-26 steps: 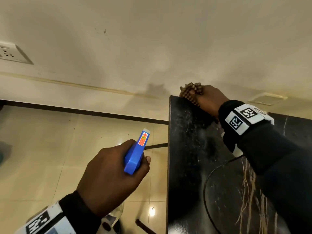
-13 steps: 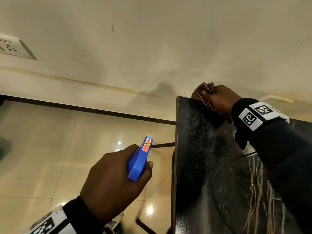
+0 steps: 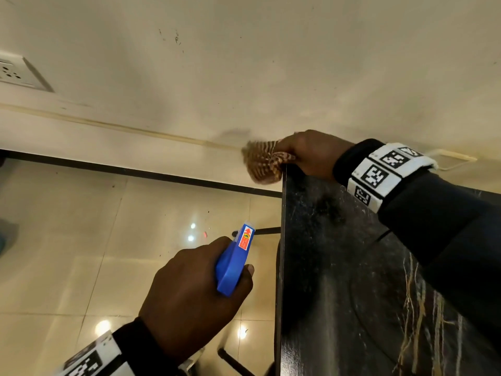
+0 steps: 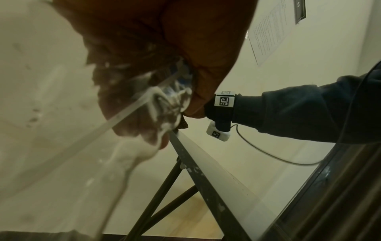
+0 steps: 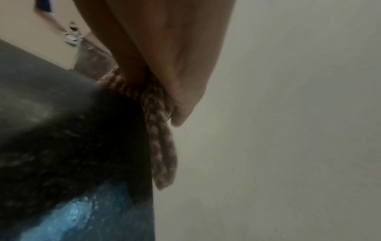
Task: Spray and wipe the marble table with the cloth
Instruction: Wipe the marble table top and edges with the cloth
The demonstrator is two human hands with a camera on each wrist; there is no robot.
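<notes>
The black marble table (image 3: 339, 280) with pale veins fills the lower right of the head view. At its far left corner my right hand (image 3: 309, 153) holds a brown checked cloth (image 3: 261, 164), which hangs over the table's left edge. In the right wrist view the cloth (image 5: 163, 153) dangles past the dark table (image 5: 72, 138) under my fingers. My left hand (image 3: 189, 297) grips a blue spray bottle head (image 3: 234, 261) over the floor, left of the table. The clear bottle (image 4: 62, 146) fills the left wrist view, blurred.
A cream wall (image 3: 244, 63) stands right behind the table, with a socket (image 3: 16, 73) at the far left. Glossy beige floor tiles (image 3: 108, 253) lie to the left. Black metal table legs (image 4: 164, 195) run under the edge. A thin cable (image 3: 357, 308) loops on the table.
My right hand has swept the cloth left along the table's far edge, so the cloth now hangs past the left corner. My left hand still holds the spray bottle in much the same place.
</notes>
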